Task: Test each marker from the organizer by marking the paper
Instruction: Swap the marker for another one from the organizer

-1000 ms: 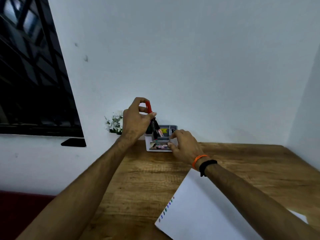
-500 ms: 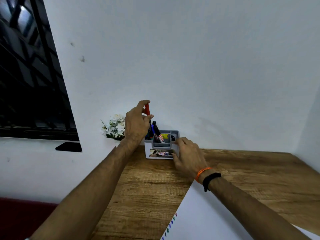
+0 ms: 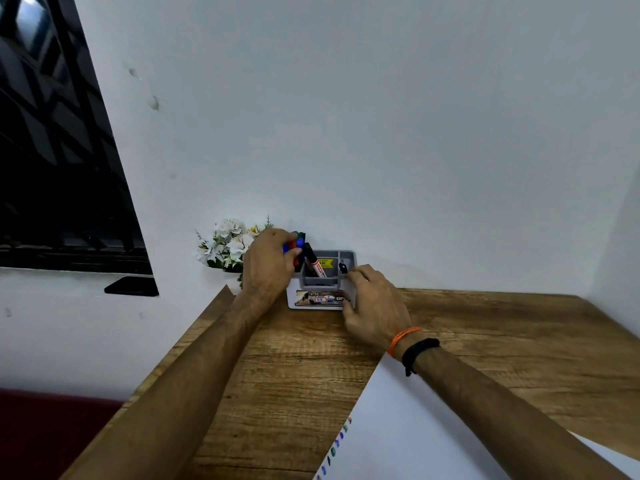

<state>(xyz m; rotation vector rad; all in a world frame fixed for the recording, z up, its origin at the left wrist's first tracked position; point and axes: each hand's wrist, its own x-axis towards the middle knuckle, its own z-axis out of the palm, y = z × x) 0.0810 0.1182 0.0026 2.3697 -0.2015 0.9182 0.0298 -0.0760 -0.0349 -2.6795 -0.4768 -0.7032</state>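
A small grey and white organizer (image 3: 330,279) stands at the back of the wooden desk (image 3: 294,368), against the wall. My left hand (image 3: 268,266) is at its left compartment, fingers curled round the top of a red marker (image 3: 294,244) that stands among blue and green capped markers (image 3: 287,248). A black marker with a red and white label (image 3: 314,260) leans in the middle compartment. My right hand (image 3: 375,306) grips the organizer's front right corner. White paper (image 3: 415,427) lies at the near right, with several coloured marks (image 3: 337,445) along its left edge.
White artificial flowers (image 3: 228,244) stand just left of the organizer. A dark window (image 3: 62,168) fills the left wall, with a flat black object (image 3: 131,285) on its sill. White walls close off the desk at the back and on the right.
My left hand has lowered the red marker from above the organizer down into the left compartment among the other markers. My right hand has stayed on the organizer.
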